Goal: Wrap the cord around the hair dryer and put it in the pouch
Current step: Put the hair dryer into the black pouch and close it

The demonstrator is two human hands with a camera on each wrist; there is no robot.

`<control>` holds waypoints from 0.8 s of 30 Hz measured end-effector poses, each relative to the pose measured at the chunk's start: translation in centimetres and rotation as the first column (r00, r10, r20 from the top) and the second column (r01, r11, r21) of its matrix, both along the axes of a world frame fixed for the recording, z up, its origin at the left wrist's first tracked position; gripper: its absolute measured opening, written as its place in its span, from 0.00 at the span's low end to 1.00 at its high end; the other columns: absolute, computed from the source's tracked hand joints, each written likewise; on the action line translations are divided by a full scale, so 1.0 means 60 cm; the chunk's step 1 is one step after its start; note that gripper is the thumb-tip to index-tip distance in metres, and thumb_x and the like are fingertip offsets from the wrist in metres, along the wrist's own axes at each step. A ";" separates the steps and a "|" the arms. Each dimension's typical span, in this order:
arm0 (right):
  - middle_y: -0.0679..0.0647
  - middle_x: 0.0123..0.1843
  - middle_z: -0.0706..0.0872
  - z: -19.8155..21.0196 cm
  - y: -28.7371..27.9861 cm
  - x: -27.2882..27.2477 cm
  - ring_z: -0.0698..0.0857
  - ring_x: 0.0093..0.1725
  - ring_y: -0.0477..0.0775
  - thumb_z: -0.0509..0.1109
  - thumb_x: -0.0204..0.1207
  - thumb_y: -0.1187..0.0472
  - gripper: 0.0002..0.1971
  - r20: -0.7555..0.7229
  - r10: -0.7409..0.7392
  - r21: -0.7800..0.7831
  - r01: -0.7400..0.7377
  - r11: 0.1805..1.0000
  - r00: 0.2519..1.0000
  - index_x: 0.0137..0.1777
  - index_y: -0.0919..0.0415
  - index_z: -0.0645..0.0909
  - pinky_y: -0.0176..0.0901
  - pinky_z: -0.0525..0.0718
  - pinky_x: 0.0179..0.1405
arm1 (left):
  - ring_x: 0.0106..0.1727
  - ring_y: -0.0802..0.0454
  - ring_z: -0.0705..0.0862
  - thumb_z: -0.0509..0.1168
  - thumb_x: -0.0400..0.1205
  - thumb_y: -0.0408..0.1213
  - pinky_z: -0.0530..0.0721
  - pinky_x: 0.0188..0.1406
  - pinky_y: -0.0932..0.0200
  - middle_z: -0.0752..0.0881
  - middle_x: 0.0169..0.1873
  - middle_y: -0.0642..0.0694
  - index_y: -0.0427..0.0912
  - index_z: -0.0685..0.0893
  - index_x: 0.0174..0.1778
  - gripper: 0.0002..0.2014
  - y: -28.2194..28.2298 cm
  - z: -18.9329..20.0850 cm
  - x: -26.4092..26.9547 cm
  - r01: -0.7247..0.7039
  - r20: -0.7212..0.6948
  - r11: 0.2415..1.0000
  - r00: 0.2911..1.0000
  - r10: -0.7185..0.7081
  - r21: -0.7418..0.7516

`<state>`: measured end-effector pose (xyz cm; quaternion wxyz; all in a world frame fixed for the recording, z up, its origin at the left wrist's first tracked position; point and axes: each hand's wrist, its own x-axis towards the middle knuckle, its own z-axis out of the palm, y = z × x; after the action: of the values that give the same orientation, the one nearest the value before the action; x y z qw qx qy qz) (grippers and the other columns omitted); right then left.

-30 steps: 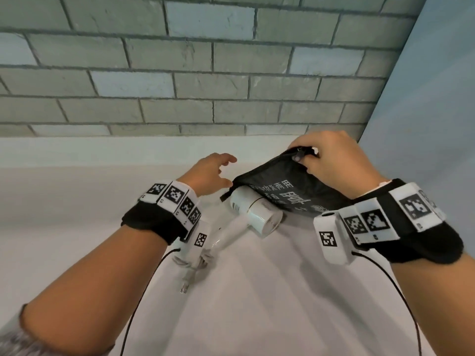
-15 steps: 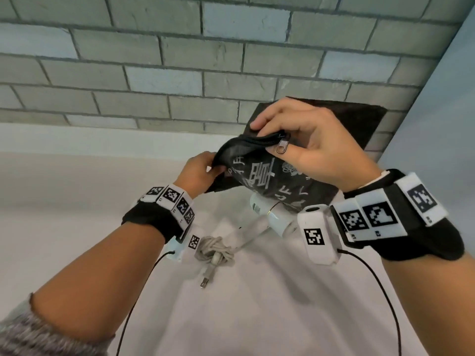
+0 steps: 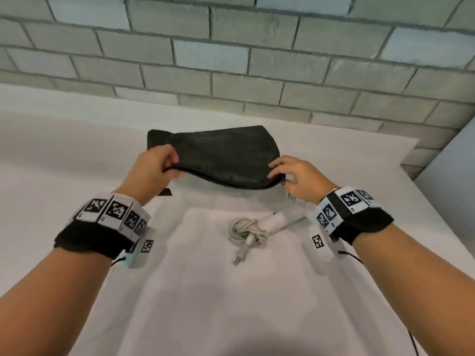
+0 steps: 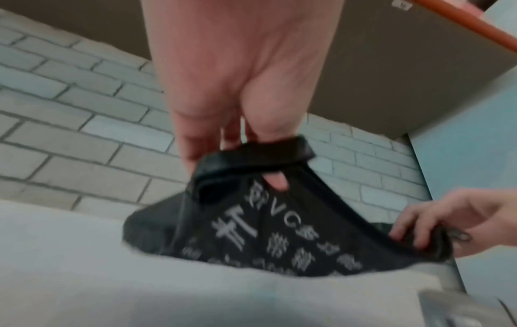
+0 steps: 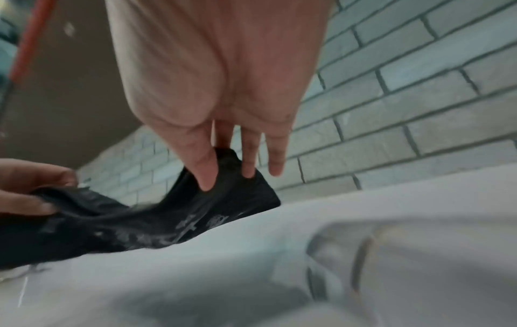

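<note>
the hair dryer (image 3: 279, 219) lies on the white table (image 3: 231, 304) with its cord (image 3: 245, 231) bundled beside the handle, just below the pouch (image 3: 218, 155). the left hand (image 3: 154, 168) and the right hand (image 3: 298, 177) each pinch an end of the pouch's near edge, holding it above the table. this looks like the pouch-opening step; next the mouth likely needs spreading so one hand can let go and fetch the dryer.

Head view: bright, even, diffuse light; soft shadows on the white table (image 3: 231, 304) below the pouch (image 3: 218, 155) toward 6 o'clock; brick wall (image 3: 231, 60) courses bow at the 9 and 3 o'clock edges from wide-angle distortion. Left wrist view: dimmer, motion-blurred, print on the pouch smeared, lower edge from 5 to 7 o'clock out of focus. Right wrist view: soft throughout, heavy blur at 4 to 6 o'clock, no glare.
</note>
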<state>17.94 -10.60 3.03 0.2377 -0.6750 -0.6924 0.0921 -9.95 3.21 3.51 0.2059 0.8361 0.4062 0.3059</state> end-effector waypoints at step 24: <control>0.58 0.50 0.82 -0.096 -0.024 -0.072 0.83 0.49 0.59 0.61 0.80 0.56 0.12 -0.037 -0.024 -0.125 0.019 0.992 0.999 0.56 0.59 0.83 0.54 0.79 0.54 | 0.43 0.45 0.82 0.70 0.74 0.26 0.81 0.48 0.57 0.83 0.44 0.44 0.43 0.85 0.42 0.07 -0.034 -0.066 -0.009 0.202 -0.153 0.948 0.958 -0.243 -0.245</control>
<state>13.60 -12.02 -2.70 0.2094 -0.6941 -0.6732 0.1458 -10.49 1.16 -0.47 0.2956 0.8719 0.3582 0.1551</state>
